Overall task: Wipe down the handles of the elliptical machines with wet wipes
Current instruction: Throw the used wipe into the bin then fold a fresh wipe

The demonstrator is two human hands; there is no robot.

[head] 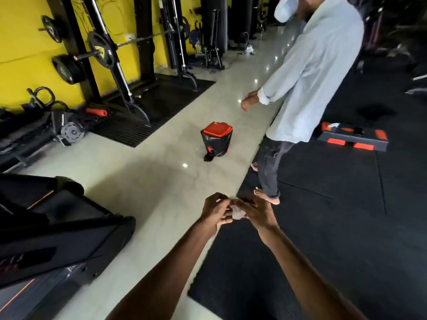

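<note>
Two bare arms reach out over the floor. The left hand (213,210) and the right hand (257,213) meet in the middle, and their fingers pinch a small scrunched white wet wipe (238,213) between them. A black treadmill (57,227) sits low on the left. Farther off, a bin (216,139) with a red lid and a black bag stands on the shiny pale floor (150,181). Beside it stands a barefoot person in a light shirt (307,77). Weights hang by the yellow wall (20,42) at the back.
</note>
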